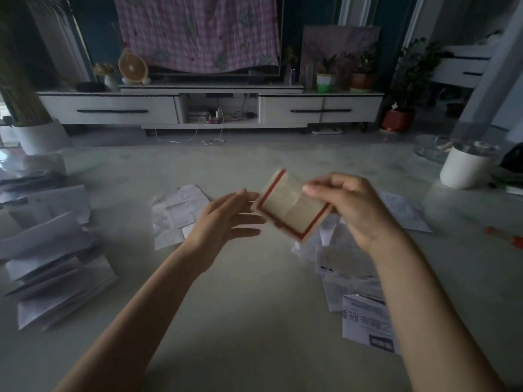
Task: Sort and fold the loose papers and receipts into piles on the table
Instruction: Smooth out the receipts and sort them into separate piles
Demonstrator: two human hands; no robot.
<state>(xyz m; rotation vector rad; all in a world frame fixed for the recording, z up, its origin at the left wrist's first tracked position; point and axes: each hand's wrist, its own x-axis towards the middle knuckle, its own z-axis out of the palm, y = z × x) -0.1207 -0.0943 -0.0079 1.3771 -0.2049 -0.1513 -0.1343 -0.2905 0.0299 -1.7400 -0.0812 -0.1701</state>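
My right hand [351, 205] pinches a beige paper with a red border [285, 210] by its upper right edge and holds it above the table [240, 301]. My left hand [226, 219] is spread flat, its fingertips at the paper's left edge. A stack of folded white papers [53, 267] lies at the left. A small pile of creased receipts [175, 213] sits beyond my left hand. Loose printed sheets [353, 281] lie under my right forearm, and one more sheet [404, 210] lies to the right.
A white round container [467, 165] stands at the far right of the table, and a red pen [506, 236] lies near the right edge. More papers [28, 176] lie at the far left. Beyond the table stands a white TV cabinet [209, 108].
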